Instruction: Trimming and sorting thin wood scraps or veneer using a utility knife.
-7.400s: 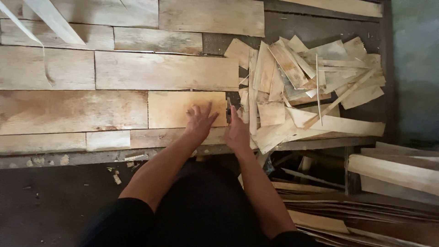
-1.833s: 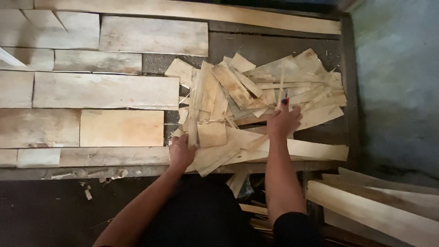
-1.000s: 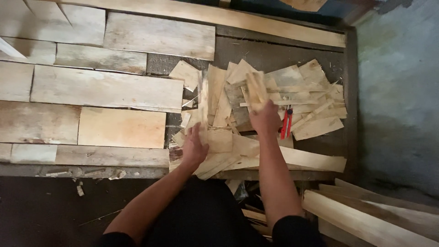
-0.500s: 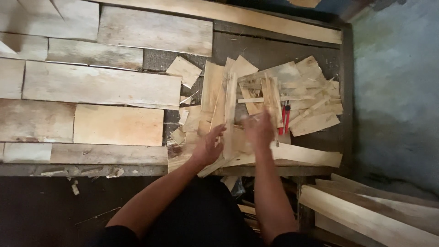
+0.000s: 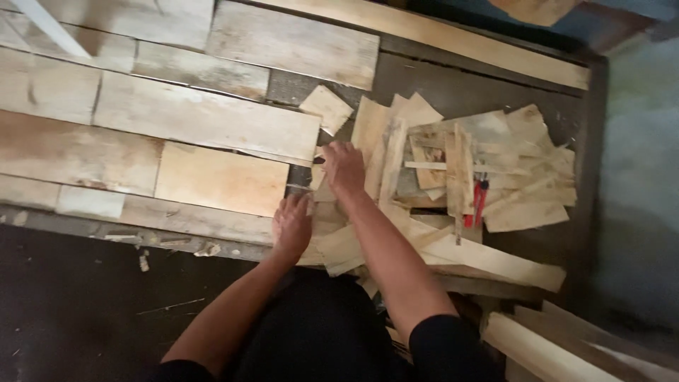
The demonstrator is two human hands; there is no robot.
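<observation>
I see my left hand [image 5: 292, 225] lying palm-down at the near left edge of the heap of pale, thin, irregular wood offcuts [image 5: 453, 184], its fingers spread flat on a scrap there and closed round nothing that I can make out; my right hand [image 5: 343, 168] lies further up the same left edge of the heap, fingers curled over the ends of the long narrow slivers, though whether they actually pinch one I cannot tell, since the back of the hand hides the fingertips; the heap itself covers the right half of the dark desk [image 5: 460, 85], with its strips pointing every way and overlapping; a small red-handled tool [image 5: 479, 200] lies among the offcuts on the right side of the heap, half under a strip; one small squarish pale scrap [image 5: 326, 109] sits apart, just above the heap's upper left corner; left of the heap, flat pale wooden boards [image 5: 205, 120] are laid side by side in rows, edges touching; a long pale plank [image 5: 453, 39] runs along the far side beyond the heap; below and right of the heap, thicker pale timber pieces [image 5: 530, 346] lean off the desk's near corner.
</observation>
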